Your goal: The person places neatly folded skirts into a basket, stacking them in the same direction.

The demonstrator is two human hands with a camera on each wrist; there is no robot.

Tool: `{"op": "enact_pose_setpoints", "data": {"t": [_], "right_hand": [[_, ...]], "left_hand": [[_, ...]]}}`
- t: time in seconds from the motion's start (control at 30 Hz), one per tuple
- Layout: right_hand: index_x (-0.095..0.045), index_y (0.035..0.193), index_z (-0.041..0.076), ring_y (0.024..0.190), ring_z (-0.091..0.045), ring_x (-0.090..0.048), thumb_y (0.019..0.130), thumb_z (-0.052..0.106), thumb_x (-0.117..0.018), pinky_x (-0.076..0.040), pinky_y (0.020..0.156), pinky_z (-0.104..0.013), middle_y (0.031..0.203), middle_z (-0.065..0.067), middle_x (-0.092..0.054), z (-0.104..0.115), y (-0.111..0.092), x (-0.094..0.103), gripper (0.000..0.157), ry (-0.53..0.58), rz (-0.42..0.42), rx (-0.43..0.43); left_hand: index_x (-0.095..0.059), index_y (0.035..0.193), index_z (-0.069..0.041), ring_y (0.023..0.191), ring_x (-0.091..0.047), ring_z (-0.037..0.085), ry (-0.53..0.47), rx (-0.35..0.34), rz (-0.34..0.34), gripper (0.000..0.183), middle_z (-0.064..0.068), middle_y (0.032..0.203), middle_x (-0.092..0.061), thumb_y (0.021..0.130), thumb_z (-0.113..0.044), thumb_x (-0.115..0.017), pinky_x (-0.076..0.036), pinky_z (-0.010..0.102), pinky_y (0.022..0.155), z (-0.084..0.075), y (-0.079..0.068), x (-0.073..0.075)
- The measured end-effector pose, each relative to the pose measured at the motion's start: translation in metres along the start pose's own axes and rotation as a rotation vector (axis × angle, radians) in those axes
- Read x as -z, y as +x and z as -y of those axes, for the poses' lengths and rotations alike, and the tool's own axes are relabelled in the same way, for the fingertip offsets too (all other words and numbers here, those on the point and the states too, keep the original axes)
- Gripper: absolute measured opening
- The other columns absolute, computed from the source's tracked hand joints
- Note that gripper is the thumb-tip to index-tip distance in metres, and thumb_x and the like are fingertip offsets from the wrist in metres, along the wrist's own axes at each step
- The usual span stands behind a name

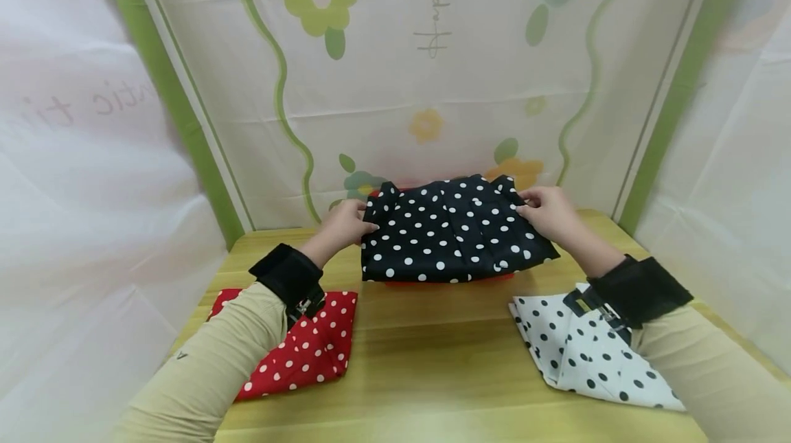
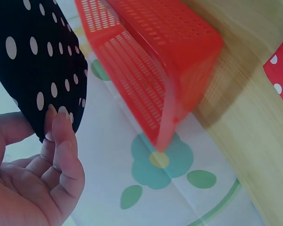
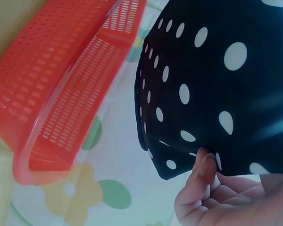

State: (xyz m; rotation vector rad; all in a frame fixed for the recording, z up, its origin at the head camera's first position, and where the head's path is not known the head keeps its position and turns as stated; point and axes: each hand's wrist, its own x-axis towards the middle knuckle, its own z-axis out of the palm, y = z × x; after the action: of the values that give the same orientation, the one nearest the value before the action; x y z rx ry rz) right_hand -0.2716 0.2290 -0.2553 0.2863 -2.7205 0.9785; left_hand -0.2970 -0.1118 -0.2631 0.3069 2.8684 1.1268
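Note:
A folded black cloth with white polka dots (image 1: 445, 230) is held up between both hands in front of the back curtain. My left hand (image 1: 343, 223) pinches its left edge between thumb and fingers. At the opposite edge, the right hand (image 1: 546, 213) pinches the fabric the same way. A red perforated basket (image 2: 193, 52) stands on the table just under and behind the cloth; in the head view only slivers of its rim show. Both wrist views show the basket apart from the cloth, with the visible part of its inside bare.
A folded red polka-dot cloth (image 1: 309, 350) lies at the left of the wooden table (image 1: 432, 360), partly behind the left forearm. On the right lies a folded white cloth with black dots (image 1: 587, 354), partly under the right forearm. Printed curtains (image 1: 383, 79) enclose three sides.

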Motion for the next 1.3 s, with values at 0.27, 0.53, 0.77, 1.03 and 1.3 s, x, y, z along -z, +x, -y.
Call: {"op": "enact_pose_setpoints", "data": {"t": [0.27, 0.53, 0.77, 1.03, 1.3], "right_hand": [[-0.05, 0.124, -0.02, 0.097, -0.042, -0.05, 0.097, 0.002, -0.051, -0.044, 0.088, -0.054, 0.112, -0.035, -0.053, -0.009, 0.012, -0.006, 0.034, 0.052, 0.025, -0.061], [-0.049, 0.126, -0.019, 0.095, -0.041, -0.054, 0.098, 0.003, -0.05, -0.048, 0.083, -0.048, 0.111, -0.034, -0.055, -0.019, 0.02, -0.014, 0.036, 0.073, 0.019, -0.096], [-0.05, 0.124, -0.021, 0.092, -0.04, -0.052, 0.097, 0.0, -0.05, -0.046, 0.082, -0.048, 0.107, -0.033, -0.054, -0.028, 0.019, -0.015, 0.035, 0.078, -0.035, -0.087], [-0.052, 0.123, -0.02, 0.096, -0.042, -0.051, 0.095, 0.0, -0.05, -0.043, 0.088, -0.053, 0.112, -0.035, -0.055, -0.042, 0.019, -0.021, 0.034, 0.038, -0.1, -0.101], [-0.05, 0.126, -0.02, 0.102, -0.043, -0.05, 0.096, -0.001, -0.047, -0.042, 0.094, -0.055, 0.118, -0.037, -0.053, -0.051, 0.027, -0.026, 0.035, 0.043, -0.104, -0.137]], "left_hand": [[-0.063, 0.116, 0.007, 0.074, -0.063, 0.026, 0.092, 0.01, -0.062, 0.03, 0.016, 0.093, -0.065, 0.091, -0.009, -0.066, -0.051, 0.027, 0.062, 0.0, 0.016, -0.008], [-0.063, 0.108, 0.008, 0.086, -0.061, 0.026, 0.144, 0.024, -0.072, 0.023, 0.019, 0.105, -0.064, 0.091, -0.007, -0.066, -0.05, 0.032, 0.074, -0.003, 0.028, -0.016], [-0.061, 0.1, 0.003, 0.083, -0.063, 0.027, 0.207, 0.045, -0.098, 0.014, 0.015, 0.095, -0.064, 0.092, -0.008, -0.065, -0.051, 0.033, 0.073, -0.012, 0.036, -0.03], [-0.066, 0.099, -0.002, 0.083, -0.063, 0.026, 0.324, 0.052, -0.165, 0.015, 0.011, 0.095, -0.067, 0.092, -0.016, -0.066, -0.05, 0.035, 0.072, -0.01, 0.05, -0.05], [-0.067, 0.102, -0.002, 0.086, -0.066, 0.027, 0.366, 0.066, -0.189, 0.019, 0.013, 0.1, -0.069, 0.093, -0.018, -0.065, -0.052, 0.037, 0.072, -0.011, 0.056, -0.058]]}}
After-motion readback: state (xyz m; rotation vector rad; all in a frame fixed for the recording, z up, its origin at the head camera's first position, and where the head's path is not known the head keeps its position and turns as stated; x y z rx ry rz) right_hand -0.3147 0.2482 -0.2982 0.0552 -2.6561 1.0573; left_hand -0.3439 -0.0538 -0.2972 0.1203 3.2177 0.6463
